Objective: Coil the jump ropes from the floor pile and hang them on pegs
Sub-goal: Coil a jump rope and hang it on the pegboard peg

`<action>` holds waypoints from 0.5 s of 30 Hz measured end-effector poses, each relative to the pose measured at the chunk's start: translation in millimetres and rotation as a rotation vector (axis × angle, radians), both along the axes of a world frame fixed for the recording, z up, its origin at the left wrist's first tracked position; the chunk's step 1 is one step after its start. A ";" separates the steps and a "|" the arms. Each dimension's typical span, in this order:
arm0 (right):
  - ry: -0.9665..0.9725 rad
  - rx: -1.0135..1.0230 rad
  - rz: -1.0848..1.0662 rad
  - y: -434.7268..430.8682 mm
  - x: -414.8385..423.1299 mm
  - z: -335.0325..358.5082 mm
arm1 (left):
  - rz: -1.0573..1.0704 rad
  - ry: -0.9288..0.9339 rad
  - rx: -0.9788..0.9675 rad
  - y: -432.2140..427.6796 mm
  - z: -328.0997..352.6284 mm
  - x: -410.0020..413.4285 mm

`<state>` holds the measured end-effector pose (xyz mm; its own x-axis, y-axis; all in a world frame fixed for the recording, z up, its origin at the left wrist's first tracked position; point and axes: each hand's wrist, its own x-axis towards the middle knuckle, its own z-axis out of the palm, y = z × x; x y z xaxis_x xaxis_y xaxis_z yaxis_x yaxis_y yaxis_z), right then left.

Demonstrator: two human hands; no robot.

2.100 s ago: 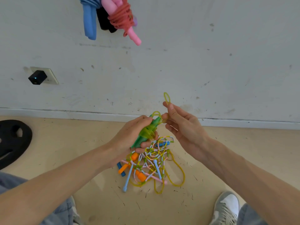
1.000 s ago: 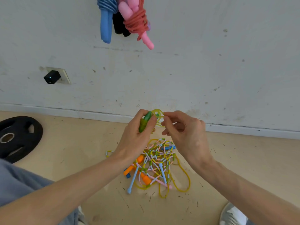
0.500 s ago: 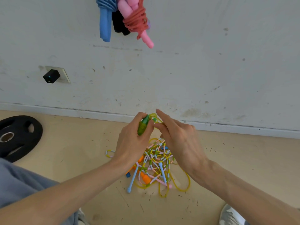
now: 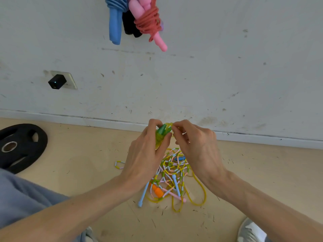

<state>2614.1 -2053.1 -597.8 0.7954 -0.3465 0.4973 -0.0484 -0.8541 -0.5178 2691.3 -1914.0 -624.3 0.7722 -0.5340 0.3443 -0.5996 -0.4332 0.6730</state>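
Now my left hand grips the green jump rope handle at frame center while my right hand pinches its yellow cord.

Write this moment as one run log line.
step: coiling | left hand: grips green handle | right hand: pinches yellow rope at handle top | pile: on floor | hung ropes: on wall above
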 end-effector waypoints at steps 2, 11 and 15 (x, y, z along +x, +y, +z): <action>0.005 0.010 -0.022 -0.2 0.2 -1.1 | -0.022 -0.039 0.009 0.8 0.4 -1.4; 0.065 0.162 0.015 0.5 -2.4 -1.6 | -0.112 -0.057 0.008 3.8 1.9 -0.8; 0.057 0.503 -0.081 2.1 -0.8 2.1 | -0.138 -0.051 -0.013 3.0 3.4 -2.3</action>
